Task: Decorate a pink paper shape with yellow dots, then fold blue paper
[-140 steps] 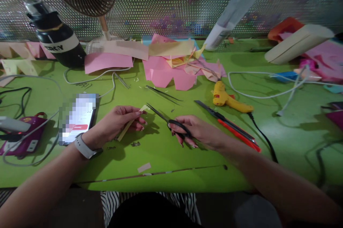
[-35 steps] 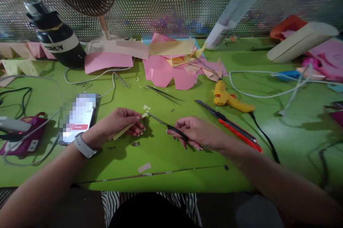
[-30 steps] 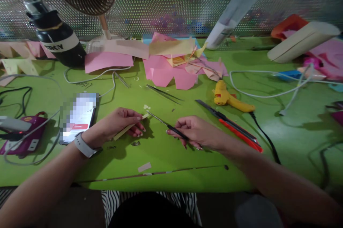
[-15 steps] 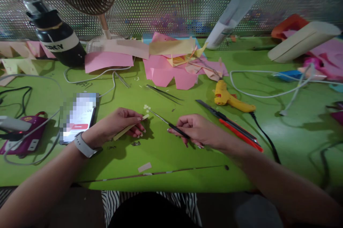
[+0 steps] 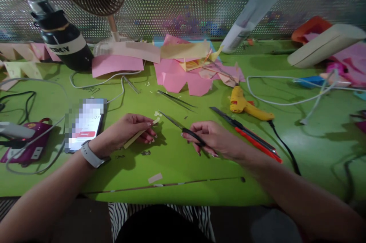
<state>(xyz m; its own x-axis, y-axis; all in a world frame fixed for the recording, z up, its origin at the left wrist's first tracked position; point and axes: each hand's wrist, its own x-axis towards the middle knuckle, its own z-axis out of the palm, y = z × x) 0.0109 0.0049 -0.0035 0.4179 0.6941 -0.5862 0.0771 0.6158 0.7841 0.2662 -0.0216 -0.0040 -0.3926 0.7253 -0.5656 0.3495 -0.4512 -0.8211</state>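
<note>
Between the thumb and fingers of my left hand is a narrow pale yellow paper strip, its tip poking out to the right. My right hand grips a pair of scissors by the dark handles, with the blades pointing up and left toward the strip's end, apart from it. Small pale paper bits lie on the green table just beyond the strip's tip. Beyond both hands lie tweezers. To the right of my right hand is a red and black utility knife.
A yellow glue gun with a black cord lies at right. A phone and a purple power strip are at left. Pink paper pieces, a black bottle and a fan stand along the back.
The scissors have turned a little in my right hand, so their handle loops show more. The left hand with the paper strip stays nearly in place; the whole view shifts slightly.
</note>
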